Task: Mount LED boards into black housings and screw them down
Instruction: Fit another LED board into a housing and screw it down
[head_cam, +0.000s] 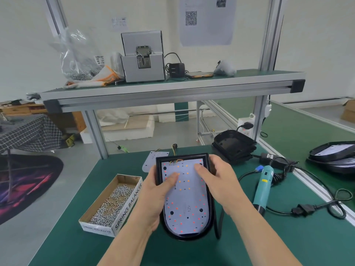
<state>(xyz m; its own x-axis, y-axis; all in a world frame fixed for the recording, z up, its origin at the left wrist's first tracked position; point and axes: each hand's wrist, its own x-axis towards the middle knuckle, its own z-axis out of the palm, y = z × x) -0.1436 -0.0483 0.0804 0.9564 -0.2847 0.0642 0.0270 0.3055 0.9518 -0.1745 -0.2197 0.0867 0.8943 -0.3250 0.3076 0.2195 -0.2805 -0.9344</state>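
1. The board lies in the housing, mid-table; its long axis runs straight away from the person
2. Left hand and right hand clasp the housing's sides, fingers wrapped round its edges, thumbs pressing the board
3. The driver lies to the right, nearer the right hand; the screw box sits just beside the left hand

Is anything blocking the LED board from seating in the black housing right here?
Nothing visible does: the LED board already lies inside the black housing, with left hand and right hand pressing it.
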